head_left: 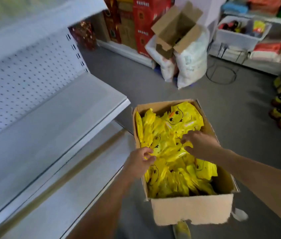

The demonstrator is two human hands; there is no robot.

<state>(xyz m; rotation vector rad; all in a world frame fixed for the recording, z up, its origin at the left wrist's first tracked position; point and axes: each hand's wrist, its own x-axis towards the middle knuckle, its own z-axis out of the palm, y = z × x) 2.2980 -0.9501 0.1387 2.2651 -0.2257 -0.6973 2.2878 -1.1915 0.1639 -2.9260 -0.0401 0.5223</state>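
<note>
A: Does the right hand (201,144) grip any of the shiny yellow duck-printed packets (184,118)?
B: Unclear; its fingertips sink among them (motion-blurred). Lettering on the red cardboard cartons (143,23) is unreadable, too.

Two hands (140,160), two brown cardboard boxes (191,209), two white sacks (192,62), many yellow packets (176,152).

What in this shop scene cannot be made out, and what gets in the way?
Head view, lettering on the yellow packets: blurred.
Head view, packets deep in the cardboard box: covered by others.
Head view, how many packets the left hand and right hand grip: fingers hide it.
Head view, print on the red cartons: small, blurred.
</note>
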